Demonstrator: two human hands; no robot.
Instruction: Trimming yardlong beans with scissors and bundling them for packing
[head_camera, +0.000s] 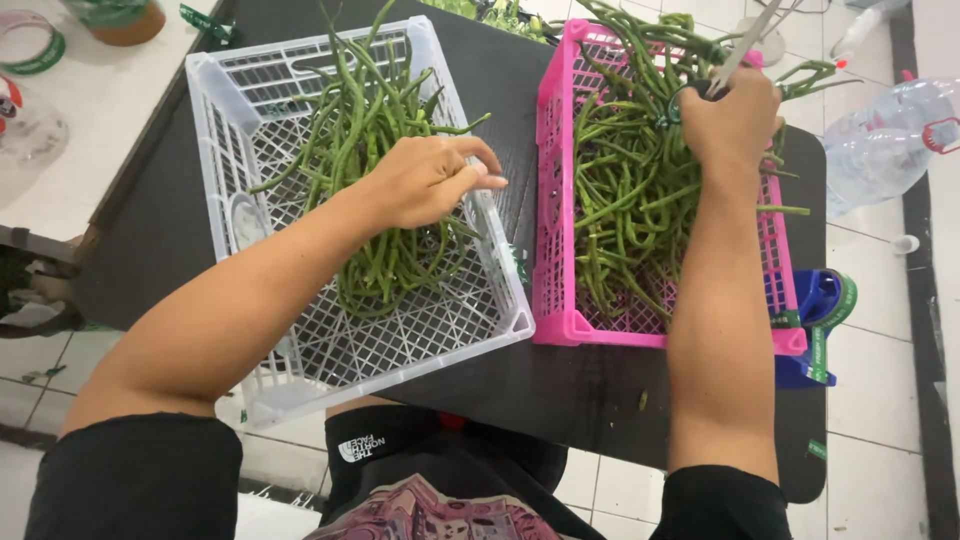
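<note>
- Left hand (430, 180) hovers half-curled, gripping nothing, over long beans (375, 190) in the white crate (300, 350).
- Right hand (735, 120) grips scissors (745, 45) above the uncut beans (630, 200) in the pink crate (550, 200), sorting piles apart on the dark tabletop (500, 90).

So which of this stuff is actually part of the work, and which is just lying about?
In use: white crate and its beans under the left hand; pink crate and its beans; scissors in the right hand.

Lying about: plastic bottle, blue tape dispenser, tape roll, jar.
</note>
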